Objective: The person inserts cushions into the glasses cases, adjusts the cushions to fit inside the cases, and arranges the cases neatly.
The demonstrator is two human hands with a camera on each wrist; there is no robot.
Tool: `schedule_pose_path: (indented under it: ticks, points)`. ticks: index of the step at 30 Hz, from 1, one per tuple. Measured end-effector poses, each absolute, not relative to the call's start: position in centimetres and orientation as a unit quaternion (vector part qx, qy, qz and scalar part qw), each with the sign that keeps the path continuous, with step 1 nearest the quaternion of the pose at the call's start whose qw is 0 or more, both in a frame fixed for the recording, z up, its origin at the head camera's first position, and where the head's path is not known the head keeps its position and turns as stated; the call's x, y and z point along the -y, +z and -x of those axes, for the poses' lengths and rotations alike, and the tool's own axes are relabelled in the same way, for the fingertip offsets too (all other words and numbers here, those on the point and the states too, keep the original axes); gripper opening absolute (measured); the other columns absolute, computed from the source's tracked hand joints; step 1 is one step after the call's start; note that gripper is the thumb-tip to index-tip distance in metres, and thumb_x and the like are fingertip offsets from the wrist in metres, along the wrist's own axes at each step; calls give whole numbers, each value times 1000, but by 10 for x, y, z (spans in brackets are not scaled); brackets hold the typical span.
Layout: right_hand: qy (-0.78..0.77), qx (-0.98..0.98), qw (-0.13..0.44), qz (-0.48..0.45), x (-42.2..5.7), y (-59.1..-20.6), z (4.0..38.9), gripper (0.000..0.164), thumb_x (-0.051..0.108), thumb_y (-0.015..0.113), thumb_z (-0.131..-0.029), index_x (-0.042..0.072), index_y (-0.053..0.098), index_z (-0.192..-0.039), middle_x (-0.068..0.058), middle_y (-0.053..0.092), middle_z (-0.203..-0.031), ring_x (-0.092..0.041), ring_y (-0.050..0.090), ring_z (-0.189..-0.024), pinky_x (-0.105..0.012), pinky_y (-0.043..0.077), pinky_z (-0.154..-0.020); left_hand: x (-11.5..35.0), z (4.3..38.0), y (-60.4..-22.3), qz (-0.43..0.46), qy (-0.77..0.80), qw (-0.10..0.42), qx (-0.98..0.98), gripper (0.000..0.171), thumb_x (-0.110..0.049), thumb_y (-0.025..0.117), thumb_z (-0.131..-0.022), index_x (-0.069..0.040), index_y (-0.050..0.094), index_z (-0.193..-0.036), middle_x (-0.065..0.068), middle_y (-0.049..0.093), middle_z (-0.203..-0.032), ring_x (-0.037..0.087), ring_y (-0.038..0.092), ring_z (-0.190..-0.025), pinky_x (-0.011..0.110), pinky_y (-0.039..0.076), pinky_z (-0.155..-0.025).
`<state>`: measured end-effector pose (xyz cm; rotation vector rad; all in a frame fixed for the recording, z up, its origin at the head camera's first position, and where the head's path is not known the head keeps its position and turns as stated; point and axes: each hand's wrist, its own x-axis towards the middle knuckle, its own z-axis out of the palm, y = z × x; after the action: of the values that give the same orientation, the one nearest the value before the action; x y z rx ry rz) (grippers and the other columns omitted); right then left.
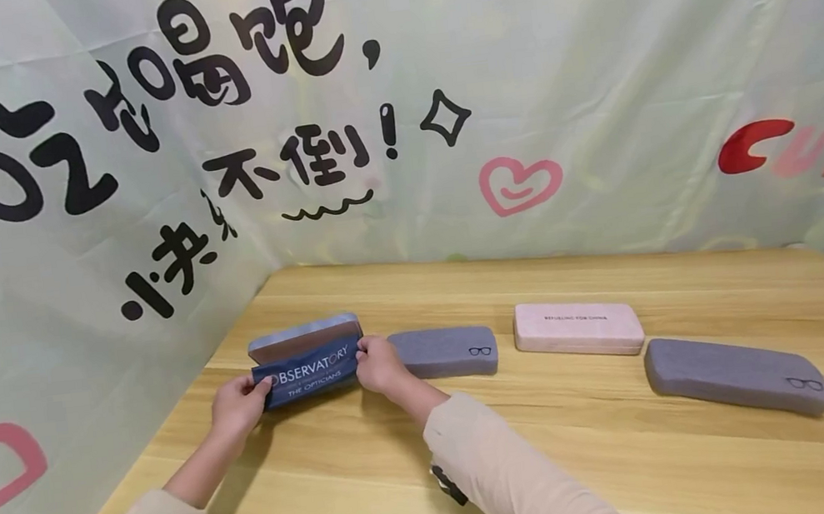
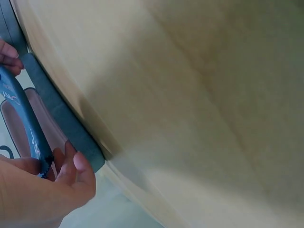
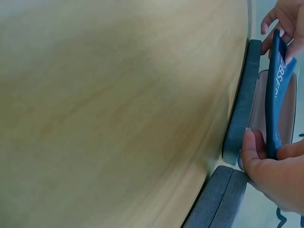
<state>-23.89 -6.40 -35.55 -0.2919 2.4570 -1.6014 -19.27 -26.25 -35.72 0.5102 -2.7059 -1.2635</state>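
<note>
A dark blue lens cloth printed "OBSERVATORY THE OPTICIANS" is stretched between my two hands at the left of the table. My left hand pinches its left end, where a zigzag edge shows in the left wrist view. The right hand pinches the other end between thumb and fingers. Right behind the cloth stands an open blue glasses case with its lid raised. Its pinkish-brown lining appears in the right wrist view. The cloth hides most of the case's lower half in the head view.
Beside my right hand lies a closed grey-blue glasses case with a spectacles print. Further right are a closed pink case and another grey-blue case. Printed fabric hangs around the wooden table.
</note>
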Motion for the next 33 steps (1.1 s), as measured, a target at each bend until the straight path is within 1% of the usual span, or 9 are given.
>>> schedule_pose_path:
  ticks: [3, 7, 9, 11, 13, 16, 22, 28, 33]
  points:
    - [-540, -829, 100, 105, 64, -356, 236, 30, 4, 37, -98, 13, 24, -73, -2, 22, -69, -15, 22, -56, -25, 22, -55, 263, 191, -357, -170, -412, 56, 894, 37, -18, 48, -95, 13, 55, -113, 30, 55, -110, 33, 49, -96, 31, 40, -76]
    - [-525, -840, 91, 101, 66, -355, 232, 17, 5, 40, -98, 2, 51, -86, -9, 52, -84, -14, 35, -62, -23, 28, -56, 266, 189, -354, -172, -404, 57, 897, 36, -18, 48, -95, 12, 55, -112, 26, 56, -102, 31, 49, -91, 26, 38, -69]
    - [-522, -843, 88, 94, 66, -355, 232, 23, 5, 41, -98, -2, 58, -111, -16, 58, -110, -16, 45, -73, -22, 32, -59, 266, 188, -354, -171, -401, 58, 898, 36, -18, 48, -94, 12, 56, -111, 24, 57, -99, 30, 49, -89, 24, 37, -66]
    - [-527, -842, 85, 85, 67, -355, 233, 32, 4, 41, -97, -2, 52, -127, -18, 54, -129, -18, 54, -88, -22, 38, -63, 266, 188, -355, -168, -403, 62, 898, 36, -18, 48, -94, 13, 56, -111, 24, 57, -96, 28, 50, -85, 24, 39, -63]
    - [-527, -842, 79, 81, 68, -355, 233, 32, 4, 42, -97, -2, 53, -126, -19, 54, -129, -21, 58, -99, -22, 41, -63, 266, 189, -356, -166, -407, 63, 896, 36, -18, 49, -94, 13, 56, -111, 23, 58, -93, 25, 52, -79, 24, 41, -59]
    - [-517, -850, 59, 78, 69, -356, 234, 28, 4, 44, -96, -3, 57, -120, -18, 58, -124, -23, 60, -101, -22, 44, -63, 266, 190, -358, -165, -414, 66, 893, 35, -17, 50, -93, 13, 56, -110, 20, 58, -87, 19, 51, -69, 24, 43, -52]
    - [-450, -889, -2, 88, 70, -356, 234, 14, 7, 54, -92, 2, 66, -98, -12, 67, -102, -20, 62, -87, -24, 46, -63, 269, 191, -361, -163, -388, 80, 904, 29, -17, 57, -91, 11, 57, -100, 13, 54, -78, 19, 48, -67, 24, 41, -50]
    - [-377, -919, -44, 109, 68, -356, 235, 12, 9, 57, -91, 6, 68, -93, -8, 69, -94, -19, 64, -82, -27, 48, -62, 273, 193, -362, -161, -389, 85, 903, 26, -20, 63, -87, 4, 54, -87, 6, 51, -71, 12, 46, -51, 27, 39, -46]
    - [-343, -931, -50, 111, 65, -359, 238, 11, 9, 58, -90, 7, 69, -90, -6, 69, -92, -18, 64, -81, -26, 48, -61, 275, 195, -364, -162, -388, 82, 904, 28, -21, 67, -84, 5, 56, -87, 7, 54, -72, 11, 47, -51, 26, 40, -47]
